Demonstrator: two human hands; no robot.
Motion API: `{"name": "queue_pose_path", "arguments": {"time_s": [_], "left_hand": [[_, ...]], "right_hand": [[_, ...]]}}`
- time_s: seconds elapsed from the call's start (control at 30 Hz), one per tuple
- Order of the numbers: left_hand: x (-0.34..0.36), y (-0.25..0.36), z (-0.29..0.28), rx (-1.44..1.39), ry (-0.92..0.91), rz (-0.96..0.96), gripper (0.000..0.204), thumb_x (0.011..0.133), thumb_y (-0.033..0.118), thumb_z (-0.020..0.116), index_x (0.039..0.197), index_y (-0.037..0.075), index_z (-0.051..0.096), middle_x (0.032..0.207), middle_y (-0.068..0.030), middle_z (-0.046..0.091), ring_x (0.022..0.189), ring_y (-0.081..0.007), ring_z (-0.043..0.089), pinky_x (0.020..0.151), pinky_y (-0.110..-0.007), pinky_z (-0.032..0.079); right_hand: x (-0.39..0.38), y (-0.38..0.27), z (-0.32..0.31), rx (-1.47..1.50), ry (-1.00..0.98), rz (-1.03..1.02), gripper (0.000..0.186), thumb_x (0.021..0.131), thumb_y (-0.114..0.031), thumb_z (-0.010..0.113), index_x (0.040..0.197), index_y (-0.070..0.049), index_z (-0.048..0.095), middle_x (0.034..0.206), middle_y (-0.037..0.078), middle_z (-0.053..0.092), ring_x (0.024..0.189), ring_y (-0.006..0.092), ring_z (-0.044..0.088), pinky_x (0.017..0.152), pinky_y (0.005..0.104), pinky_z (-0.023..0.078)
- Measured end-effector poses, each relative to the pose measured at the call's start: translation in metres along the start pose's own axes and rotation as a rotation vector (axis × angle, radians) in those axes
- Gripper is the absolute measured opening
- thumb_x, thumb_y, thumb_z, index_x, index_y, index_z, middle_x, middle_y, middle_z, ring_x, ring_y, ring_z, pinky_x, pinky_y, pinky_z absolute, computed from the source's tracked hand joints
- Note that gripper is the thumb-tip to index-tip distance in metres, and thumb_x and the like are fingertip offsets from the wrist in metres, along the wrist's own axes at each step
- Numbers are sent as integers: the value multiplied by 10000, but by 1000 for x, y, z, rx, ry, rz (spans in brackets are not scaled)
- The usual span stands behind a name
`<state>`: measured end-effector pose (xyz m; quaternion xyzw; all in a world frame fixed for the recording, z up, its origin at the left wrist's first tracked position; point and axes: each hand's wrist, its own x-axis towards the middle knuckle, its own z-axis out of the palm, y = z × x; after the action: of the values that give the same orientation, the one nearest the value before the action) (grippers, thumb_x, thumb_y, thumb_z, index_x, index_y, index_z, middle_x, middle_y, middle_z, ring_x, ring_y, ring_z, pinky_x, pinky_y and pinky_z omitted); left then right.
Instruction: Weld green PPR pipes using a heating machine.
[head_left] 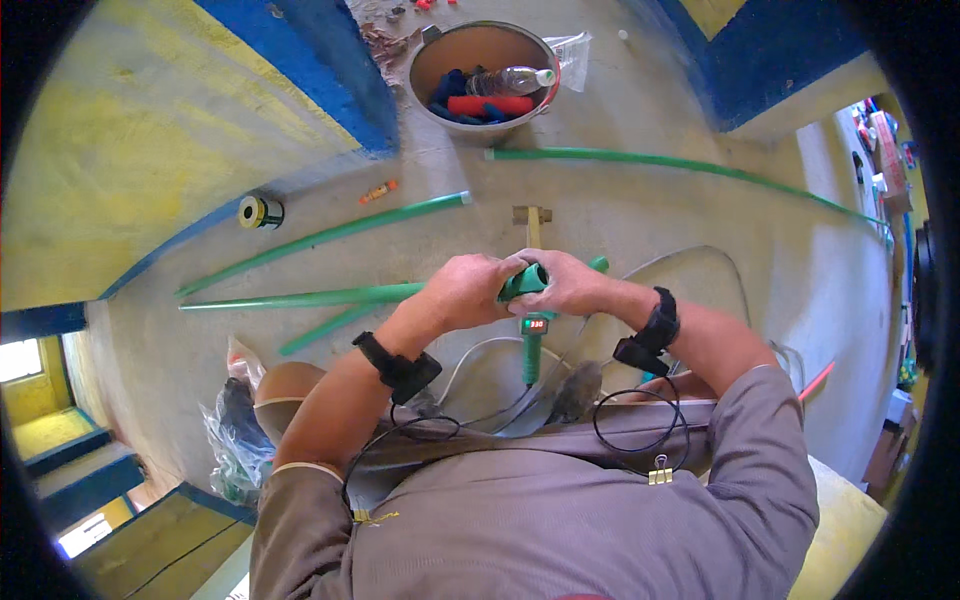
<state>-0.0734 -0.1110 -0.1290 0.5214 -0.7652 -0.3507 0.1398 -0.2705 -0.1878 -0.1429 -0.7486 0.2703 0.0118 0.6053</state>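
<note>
Both of my hands are together in front of me on a short green plastic pipe fitting [524, 284] with a round open mouth. My left hand [468, 290] is closed around its left side, and my right hand [572, 284] grips it from the right. A long green pipe [310, 298] runs out leftward from behind my left hand; whether it joins the fitting is hidden. Just below my hands is a green-handled pipe welding tool [531, 355] with a small lit red display. Beyond my hands lies a hammer [533, 218] with a yellowish handle.
More green pipes lie about: one pipe [330, 235] at left, a longer pipe [650, 159] at far right. A bucket [425, 85] holds a bottle and red and blue things. Nearby are a small can [261, 212], plastic bags [235, 430] and a grey cable [735, 265].
</note>
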Motion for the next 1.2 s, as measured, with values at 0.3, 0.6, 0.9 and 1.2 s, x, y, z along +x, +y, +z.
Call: {"name": "queue_pose_path", "arguments": {"time_s": [0.3,0.6,0.9,1.2], "left_hand": [[14,-66,-4,-91,35,-127,414,727,292,820,1027,48,674,924,-164,682,820,-324,655,750,-391,514],[-45,-210,15,256,-124,-416,553,926,555,496,1073,45,653,987,-238,656,955,-388,628,825,-466,490],[40,-184,-12,295,-162,-398,567,948,566,442,1010,52,674,876,-252,657,855,-435,621,753,-517,478],[52,-190,1,246,-258,-297,606,946,596,424,989,50,683,896,-243,658,871,-432,610,767,-512,479]], "right_hand": [[-19,26,-40,765,300,256,498,804,-368,758,1147,-39,607,908,38,643,765,154,616,708,293,518],[-24,93,-53,686,423,349,476,815,-373,728,1162,-74,598,1000,66,613,868,175,600,689,319,518],[14,163,-73,797,572,558,457,796,-271,788,1138,-37,597,991,84,645,809,197,632,681,370,539],[31,182,-67,602,490,516,467,758,-242,830,1118,-26,626,951,57,660,762,152,635,672,326,542]]}}
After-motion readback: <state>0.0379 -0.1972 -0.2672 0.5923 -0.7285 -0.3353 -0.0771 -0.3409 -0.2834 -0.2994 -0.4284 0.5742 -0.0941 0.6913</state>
